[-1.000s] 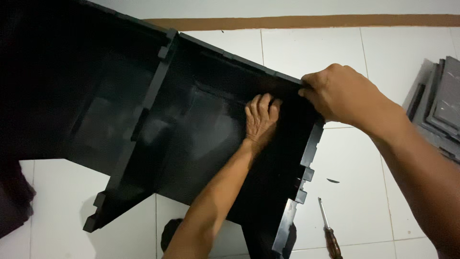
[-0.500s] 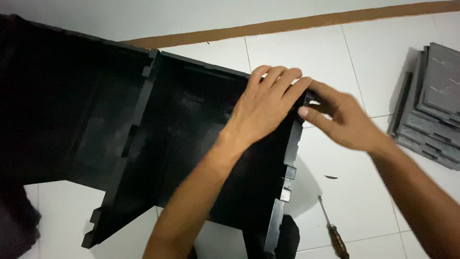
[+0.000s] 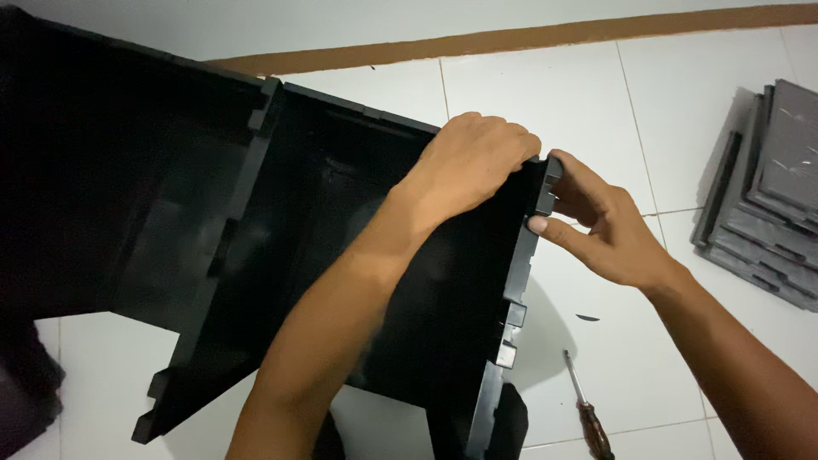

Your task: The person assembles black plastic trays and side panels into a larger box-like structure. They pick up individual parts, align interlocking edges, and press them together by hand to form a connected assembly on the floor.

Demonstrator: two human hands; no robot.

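Observation:
A large black plastic panel assembly (image 3: 324, 230) with notched edges stands over the white tiled floor (image 3: 545, 94), two panels meeting at a ridge. My left hand (image 3: 469, 166) curls over the top right corner of the right-hand panel, fingers closed on its upper edge. My right hand (image 3: 601, 226) grips the same panel's notched right edge from outside, thumb pressed against the tabs just below the corner. Both forearms reach in from the bottom of the view.
A screwdriver (image 3: 586, 409) with a dark handle lies on the floor at the lower right. A stack of grey panels (image 3: 767, 196) sits at the right edge. A brown strip (image 3: 528, 38) runs along the wall base. A small dark scrap (image 3: 588, 318) lies on a tile.
My left hand moved from flat inside the panel up to its top right corner and closed on the edge. My right hand shifted from the top edge down to the notched side edge.

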